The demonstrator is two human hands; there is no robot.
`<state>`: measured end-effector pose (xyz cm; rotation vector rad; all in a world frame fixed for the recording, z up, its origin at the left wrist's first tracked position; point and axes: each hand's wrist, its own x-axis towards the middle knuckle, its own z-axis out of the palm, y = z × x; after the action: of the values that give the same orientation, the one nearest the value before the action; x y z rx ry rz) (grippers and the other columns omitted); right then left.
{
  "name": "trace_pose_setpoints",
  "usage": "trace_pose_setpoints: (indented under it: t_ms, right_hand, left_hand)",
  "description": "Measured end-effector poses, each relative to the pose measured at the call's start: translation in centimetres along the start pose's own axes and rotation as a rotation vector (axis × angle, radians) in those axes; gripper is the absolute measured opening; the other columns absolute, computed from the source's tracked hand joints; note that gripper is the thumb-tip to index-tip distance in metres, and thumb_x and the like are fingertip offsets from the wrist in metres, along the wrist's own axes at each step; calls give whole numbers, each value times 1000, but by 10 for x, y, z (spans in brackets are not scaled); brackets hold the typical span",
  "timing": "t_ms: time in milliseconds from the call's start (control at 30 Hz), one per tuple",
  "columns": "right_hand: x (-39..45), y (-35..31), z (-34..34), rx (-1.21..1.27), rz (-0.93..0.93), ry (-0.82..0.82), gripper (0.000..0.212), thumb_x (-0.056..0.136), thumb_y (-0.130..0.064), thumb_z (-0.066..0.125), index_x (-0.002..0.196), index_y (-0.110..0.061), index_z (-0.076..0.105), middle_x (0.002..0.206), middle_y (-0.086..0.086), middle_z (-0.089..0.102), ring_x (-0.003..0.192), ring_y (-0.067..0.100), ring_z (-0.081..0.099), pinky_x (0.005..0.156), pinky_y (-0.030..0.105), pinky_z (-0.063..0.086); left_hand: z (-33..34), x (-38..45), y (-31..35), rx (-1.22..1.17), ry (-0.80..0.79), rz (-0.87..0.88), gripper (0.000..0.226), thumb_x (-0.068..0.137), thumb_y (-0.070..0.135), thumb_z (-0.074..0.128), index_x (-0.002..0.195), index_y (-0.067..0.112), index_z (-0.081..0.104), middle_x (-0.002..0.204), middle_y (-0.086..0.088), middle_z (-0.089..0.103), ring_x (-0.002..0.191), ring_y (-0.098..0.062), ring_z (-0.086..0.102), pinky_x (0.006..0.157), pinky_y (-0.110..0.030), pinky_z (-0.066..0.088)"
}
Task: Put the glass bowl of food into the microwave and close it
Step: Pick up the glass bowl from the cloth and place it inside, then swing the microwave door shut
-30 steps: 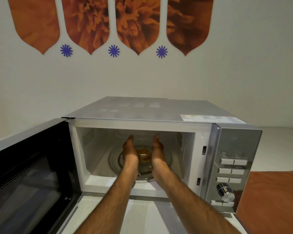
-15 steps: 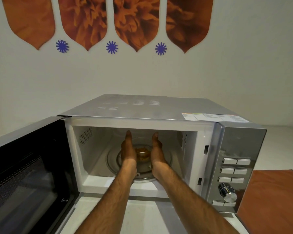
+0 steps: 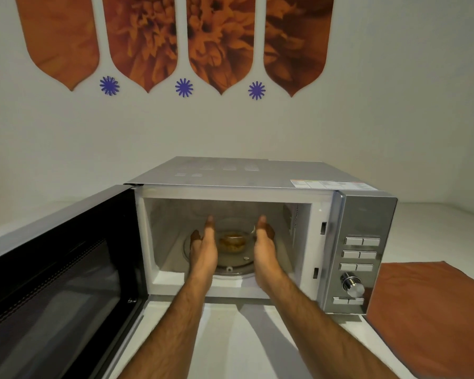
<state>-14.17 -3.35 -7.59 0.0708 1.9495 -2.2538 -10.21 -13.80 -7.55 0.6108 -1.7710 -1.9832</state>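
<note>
The microwave door (image 3: 60, 283) stands swung wide at the left. Inside the microwave (image 3: 230, 184), the left hand (image 3: 204, 247) and right hand (image 3: 263, 244) flank the glass bowl (image 3: 231, 242), which sits between them on the turntable (image 3: 230, 268). Both hands look spread open, apart from the bowl's sides, holding nothing. Room is tight inside; straight back over the tabletop (image 3: 230, 337) lies free, with the left hand nearer the door.

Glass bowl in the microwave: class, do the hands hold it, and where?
The left hand and right hand flank the glass bowl at its sides, apparently spread apart; actual contact cannot be told.
</note>
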Motion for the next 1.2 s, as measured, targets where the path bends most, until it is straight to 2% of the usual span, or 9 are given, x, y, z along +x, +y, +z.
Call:
trace_pose_setpoints:
  t_ms: [200,333,433,533,767,900,1000,1067,1200]
  right_hand:
    - [-63,2,-5,-4,-98,11,92,85,-81,23,160,-30,4,169,1,13,153,28,20,120,52,20]
    - [-107,3,-9,-17,-174,22,92,83,-81,24,158,-30,13,166,0,23,149,25,27,117,47,26]
    - [-139,5,-13,-35,-206,11,103,72,-87,25,159,-32,13,167,-3,20,151,22,24,117,45,24]
    - [-163,9,-17,-51,-229,19,93,81,-83,24,159,-33,14,168,-5,19,152,20,22,117,44,22]
    - [-206,6,-27,-72,-258,34,88,84,-80,24,158,-35,16,167,-8,20,152,16,21,115,39,22]
    - [-222,0,-28,-70,-271,36,85,85,-80,24,157,-37,16,167,-8,21,152,18,22,116,42,22]
    - [-233,-6,-28,-62,-296,12,91,80,-83,25,157,-36,16,166,-9,22,151,15,23,108,34,23]
    - [-241,-12,-26,-56,-338,-8,93,78,-83,27,157,-35,18,165,-10,23,147,11,26,104,30,21]
    - [-255,-28,-20,-7,-416,-66,80,88,-76,30,155,-34,26,161,-10,32,127,-2,32,102,26,24]
  left_hand:
    - [-28,-50,3,57,-25,66,114,62,96,34,151,26,27,156,-5,37,138,-29,39,112,-50,33]
    - [-44,-88,5,48,-81,138,97,68,92,36,142,30,41,147,-1,47,122,-18,47,97,-38,38]
    - [-52,-114,4,94,-104,155,97,72,89,37,146,27,37,150,-2,46,132,-23,45,106,-44,38]
    - [-59,-134,5,144,-115,191,94,74,87,36,148,27,36,152,-2,44,136,-23,43,111,-47,37]
    - [-69,-175,11,126,-170,242,95,73,88,36,148,30,35,153,0,43,137,-22,42,111,-45,36]
    - [-74,-194,17,128,-176,264,100,69,90,36,148,29,34,153,-1,43,136,-21,43,109,-43,37]
    - [-80,-204,28,150,-159,293,99,71,89,37,150,29,30,155,-1,39,138,-22,41,110,-44,36]
    - [-83,-210,37,154,-153,326,99,71,89,38,150,29,30,157,2,37,140,-21,38,111,-42,34]
    - [-92,-222,70,125,-142,399,98,72,87,41,149,28,33,156,5,38,139,-16,39,101,-30,31]
